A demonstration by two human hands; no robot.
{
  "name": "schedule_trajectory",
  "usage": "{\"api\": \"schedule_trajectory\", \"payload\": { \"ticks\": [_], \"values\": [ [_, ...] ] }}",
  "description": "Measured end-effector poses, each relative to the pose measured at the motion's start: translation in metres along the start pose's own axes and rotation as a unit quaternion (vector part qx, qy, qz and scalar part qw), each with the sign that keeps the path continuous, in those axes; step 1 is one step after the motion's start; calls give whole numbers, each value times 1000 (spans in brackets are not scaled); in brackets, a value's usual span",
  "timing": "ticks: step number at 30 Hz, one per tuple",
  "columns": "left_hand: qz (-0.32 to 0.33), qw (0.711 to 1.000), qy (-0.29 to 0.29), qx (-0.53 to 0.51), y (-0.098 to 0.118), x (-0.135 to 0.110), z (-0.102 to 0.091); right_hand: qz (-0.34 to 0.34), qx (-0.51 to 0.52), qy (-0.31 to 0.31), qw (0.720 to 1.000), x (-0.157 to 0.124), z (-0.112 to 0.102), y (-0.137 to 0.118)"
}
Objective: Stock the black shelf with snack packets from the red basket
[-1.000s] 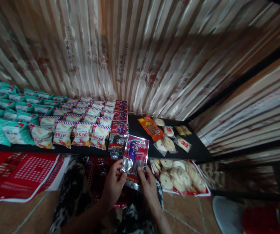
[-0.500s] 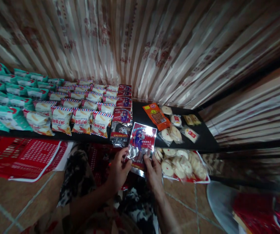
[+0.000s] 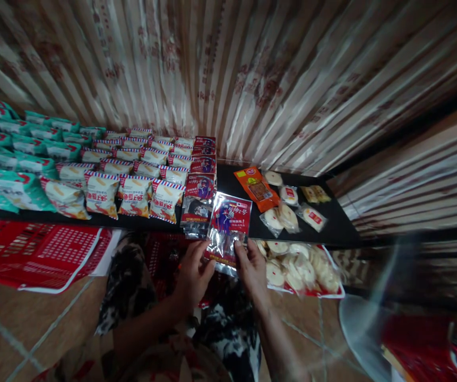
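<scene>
Head view: a pleated, printed curtain [image 3: 196, 63] fills the upper frame, behind a black shelf [image 3: 337, 228] crossing the middle. Below it, a red basket [image 3: 57, 254] lies lower left and a white-rimmed basket [image 3: 338, 295] of wrapped rounds sits right of centre. Teal bags [image 3: 23, 191] at far left and white bags [image 3: 135, 193] beside them stand in rows, apparently grouped by kind, most fronts outward so the print shows. Next comes a column of red packets [image 3: 199, 199], overlapping, perhaps to save width. Just below and right, at frame centre, is the held packet [image 3: 228, 231], printed face up. Left hand [image 3: 194, 273] pinches its lower left edge; right hand [image 3: 252, 265] grips the lower right, thumb on the front, a two-sided hold that likely keeps the limp foil flat. Right of it on the shelf lie an orange pouch [image 3: 256, 188] and small yellow packs [image 3: 315, 194], more loosely spaced.
</scene>
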State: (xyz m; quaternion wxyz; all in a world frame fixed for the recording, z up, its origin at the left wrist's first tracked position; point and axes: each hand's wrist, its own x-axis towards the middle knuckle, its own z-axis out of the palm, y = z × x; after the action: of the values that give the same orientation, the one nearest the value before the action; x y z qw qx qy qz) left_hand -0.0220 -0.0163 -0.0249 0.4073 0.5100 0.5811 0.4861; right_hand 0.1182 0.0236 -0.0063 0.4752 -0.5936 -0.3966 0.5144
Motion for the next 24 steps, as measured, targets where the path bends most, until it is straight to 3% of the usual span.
{"api": "schedule_trajectory", "payload": {
  "ticks": [9,13,19,24],
  "values": [
    [74,995,26,68,-7,20,-6,-18,-10,-69,997,19,11,-20],
    [114,986,0,121,-2,39,-12,-14,5,-69,998,30,13,-36],
    [214,941,-106,241,28,88,-29,-11,33,-121,992,68,19,-63],
    [244,895,-106,358,52,144,-30,-145,-65,-101,982,116,33,-90]
  ]
}}
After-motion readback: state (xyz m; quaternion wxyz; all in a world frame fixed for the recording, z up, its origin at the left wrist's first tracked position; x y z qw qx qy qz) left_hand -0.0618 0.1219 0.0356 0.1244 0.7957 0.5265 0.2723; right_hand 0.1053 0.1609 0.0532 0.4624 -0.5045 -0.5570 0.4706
